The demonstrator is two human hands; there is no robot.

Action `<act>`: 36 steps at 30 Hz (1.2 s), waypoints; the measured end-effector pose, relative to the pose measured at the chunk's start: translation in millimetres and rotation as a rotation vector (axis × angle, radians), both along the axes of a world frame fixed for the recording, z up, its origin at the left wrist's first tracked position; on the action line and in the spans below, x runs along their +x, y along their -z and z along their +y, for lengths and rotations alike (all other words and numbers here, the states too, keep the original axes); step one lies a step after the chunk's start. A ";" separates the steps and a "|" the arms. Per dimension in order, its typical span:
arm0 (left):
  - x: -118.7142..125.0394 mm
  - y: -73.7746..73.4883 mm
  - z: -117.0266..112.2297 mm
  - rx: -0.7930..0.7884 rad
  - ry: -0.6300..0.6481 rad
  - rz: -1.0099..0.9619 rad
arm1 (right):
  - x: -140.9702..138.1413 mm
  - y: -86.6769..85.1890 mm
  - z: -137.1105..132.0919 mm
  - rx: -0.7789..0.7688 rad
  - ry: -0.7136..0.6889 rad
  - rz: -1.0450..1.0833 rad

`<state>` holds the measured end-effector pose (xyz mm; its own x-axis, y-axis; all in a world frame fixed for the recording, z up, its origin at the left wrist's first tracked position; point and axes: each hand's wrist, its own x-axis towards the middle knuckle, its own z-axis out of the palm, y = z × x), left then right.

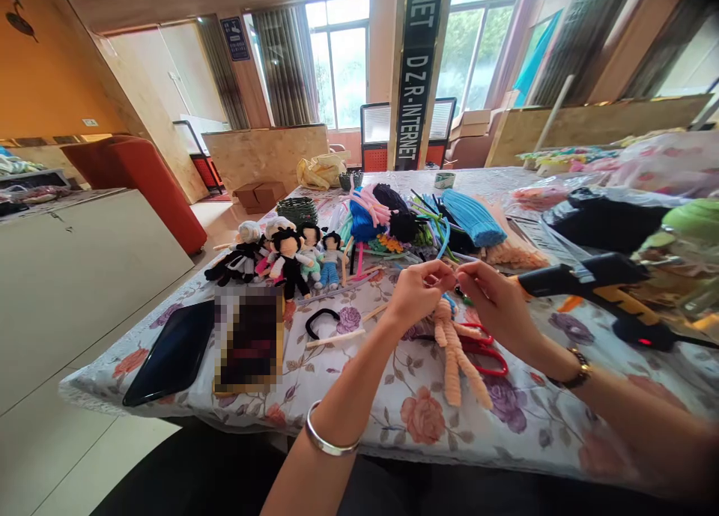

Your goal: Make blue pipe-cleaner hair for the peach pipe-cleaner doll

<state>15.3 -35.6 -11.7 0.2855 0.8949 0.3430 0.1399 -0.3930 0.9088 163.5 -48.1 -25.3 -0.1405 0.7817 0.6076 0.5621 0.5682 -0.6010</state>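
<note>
My left hand point(419, 293) and my right hand point(494, 300) meet above the table, fingertips pinched almost together. Whatever lies between the fingertips is too small to make out. Just beneath them is a peach fuzzy doll body point(448, 336) with thin arms and two long legs, and a bit of blue shows at its top, partly hidden by my fingers. Red-handled scissors point(490, 365) lie beside and partly under the doll. To the right of my right hand rests a black and orange hot glue gun point(589, 280) with a red light lit.
Finished small dolls point(289, 265) sit in a group at the left. Behind my hands are piled pipe cleaners, including a blue bundle point(476, 218). A dark tablet point(171, 351), a blurred-out device point(250, 347) and a black loop point(314, 320) lie at left. Plastic bags point(663, 164) crowd the right.
</note>
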 end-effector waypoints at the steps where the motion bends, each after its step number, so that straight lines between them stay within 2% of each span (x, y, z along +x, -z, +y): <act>1: 0.4 -0.5 -0.6 0.010 0.008 0.002 | 0.3 0.6 -1.9 -0.024 -0.012 0.041; 7: 0.4 1.0 -1.9 0.088 0.070 0.062 | 2.8 6.7 -8.9 -0.129 -0.062 0.214; 12: -1.0 2.1 -2.4 0.113 0.087 0.068 | 4.0 10.0 -8.5 -0.142 -0.086 0.245; 23: 2.9 -0.4 -3.7 0.081 -0.018 0.092 | 2.4 10.4 -5.9 -0.170 -0.060 0.275; 36: 2.2 0.0 -3.0 0.094 -0.008 0.042 | 0.7 17.8 -3.5 -0.200 -0.123 0.316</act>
<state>17.5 -38.6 -11.7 0.2941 0.8618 0.4133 0.1810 -0.4748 0.8613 164.2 -51.5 -43.1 -0.0708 0.8783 0.4729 0.2668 0.4735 -0.8394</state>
